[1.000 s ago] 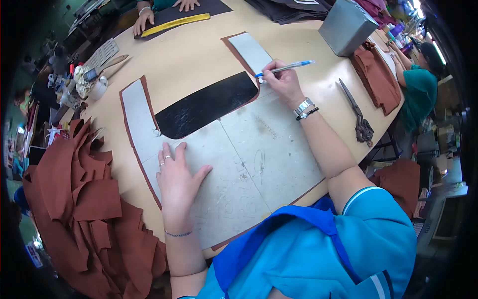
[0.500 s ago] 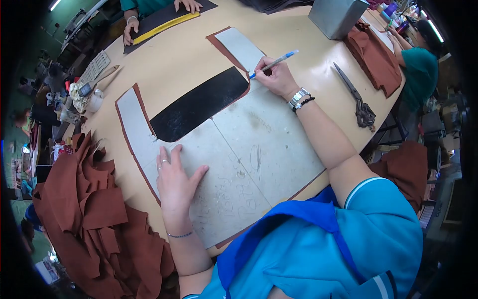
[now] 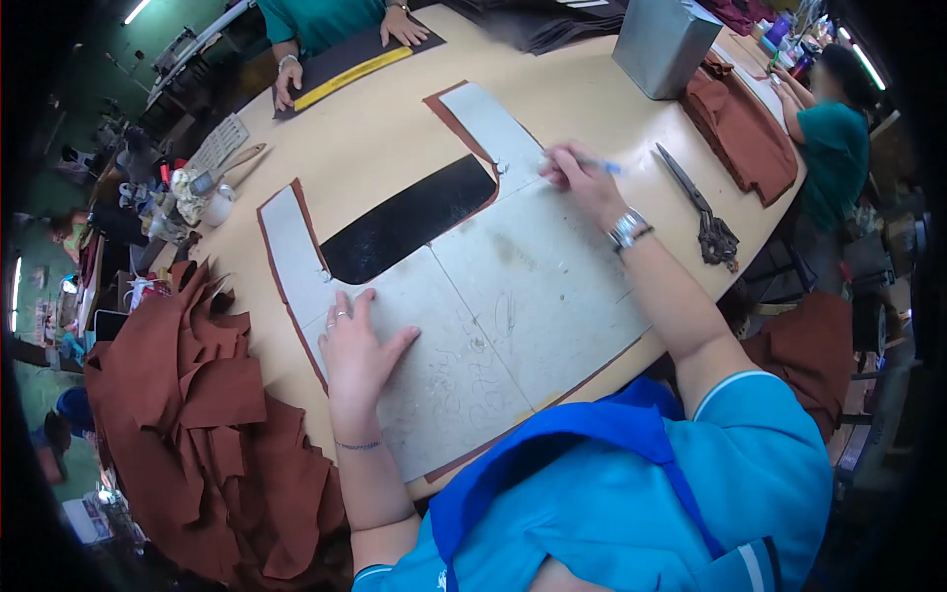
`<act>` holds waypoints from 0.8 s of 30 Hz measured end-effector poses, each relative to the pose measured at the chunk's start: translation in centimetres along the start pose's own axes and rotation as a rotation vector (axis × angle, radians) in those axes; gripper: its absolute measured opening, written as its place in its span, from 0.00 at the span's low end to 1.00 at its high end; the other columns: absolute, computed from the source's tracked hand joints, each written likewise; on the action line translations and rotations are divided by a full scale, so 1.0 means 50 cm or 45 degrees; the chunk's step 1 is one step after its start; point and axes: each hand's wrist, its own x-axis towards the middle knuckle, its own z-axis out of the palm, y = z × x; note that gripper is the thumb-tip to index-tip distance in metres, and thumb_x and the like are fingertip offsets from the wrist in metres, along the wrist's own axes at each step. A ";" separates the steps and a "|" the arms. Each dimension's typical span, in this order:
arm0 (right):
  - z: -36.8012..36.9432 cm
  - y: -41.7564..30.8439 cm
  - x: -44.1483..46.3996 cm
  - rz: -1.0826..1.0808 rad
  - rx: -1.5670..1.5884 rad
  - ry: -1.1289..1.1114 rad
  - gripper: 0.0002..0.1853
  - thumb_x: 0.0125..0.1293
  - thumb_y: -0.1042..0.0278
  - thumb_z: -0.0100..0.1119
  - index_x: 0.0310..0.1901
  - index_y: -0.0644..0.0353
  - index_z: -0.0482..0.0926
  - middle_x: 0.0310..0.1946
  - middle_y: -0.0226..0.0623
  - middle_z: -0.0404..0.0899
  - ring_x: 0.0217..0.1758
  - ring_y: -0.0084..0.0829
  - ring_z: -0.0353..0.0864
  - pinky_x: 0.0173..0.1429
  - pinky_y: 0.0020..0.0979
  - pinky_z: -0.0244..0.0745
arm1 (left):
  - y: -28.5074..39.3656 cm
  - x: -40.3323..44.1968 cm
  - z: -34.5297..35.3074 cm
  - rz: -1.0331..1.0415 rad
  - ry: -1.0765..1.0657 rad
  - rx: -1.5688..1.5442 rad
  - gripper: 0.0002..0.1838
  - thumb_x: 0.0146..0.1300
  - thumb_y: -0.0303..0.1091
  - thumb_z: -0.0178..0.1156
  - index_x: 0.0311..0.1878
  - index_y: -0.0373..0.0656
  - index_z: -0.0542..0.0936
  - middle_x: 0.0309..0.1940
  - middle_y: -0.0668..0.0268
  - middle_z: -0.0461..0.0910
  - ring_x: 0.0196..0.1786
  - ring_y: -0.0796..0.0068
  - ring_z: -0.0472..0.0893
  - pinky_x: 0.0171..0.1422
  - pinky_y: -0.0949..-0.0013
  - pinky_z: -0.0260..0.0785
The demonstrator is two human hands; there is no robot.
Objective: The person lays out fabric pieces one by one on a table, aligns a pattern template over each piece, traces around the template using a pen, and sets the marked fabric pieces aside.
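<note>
A large grey template (image 3: 552,266) with handwriting and two long arms lies flat over a piece of reddish-brown material (image 3: 280,286), whose edge shows around it. A black surface (image 3: 409,219) shows between the template's arms. My left hand (image 3: 359,345) rests on the template's left part, fingers spread. My right hand (image 3: 582,180) is closed on a pen (image 3: 604,166) with a blue end, near the template's right edge. Blur hides whether the pen tip touches anything.
Dark scissors (image 3: 700,202) lie on the table to the right, near folded brown material (image 3: 740,133) and a metal box (image 3: 665,47). Brown scraps (image 3: 212,414) hang at the left, below a brush (image 3: 229,168). Across the table, a co-worker's hands hold dark material beside a yellow strip (image 3: 353,79).
My right hand has moved with the pen from the notch's corner to the template's right edge. My left hand stays on the template. The whole view has shifted slightly.
</note>
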 end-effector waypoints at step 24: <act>-0.228 -0.182 -0.225 -0.290 -0.743 0.062 0.19 0.63 0.67 0.66 0.52 0.68 0.77 0.43 0.31 0.80 0.44 0.20 0.76 0.51 0.24 0.72 | -0.094 -0.144 0.132 -0.320 0.366 -0.351 0.42 0.71 0.64 0.39 0.79 0.48 0.45 0.79 0.57 0.48 0.81 0.57 0.45 0.77 0.32 0.30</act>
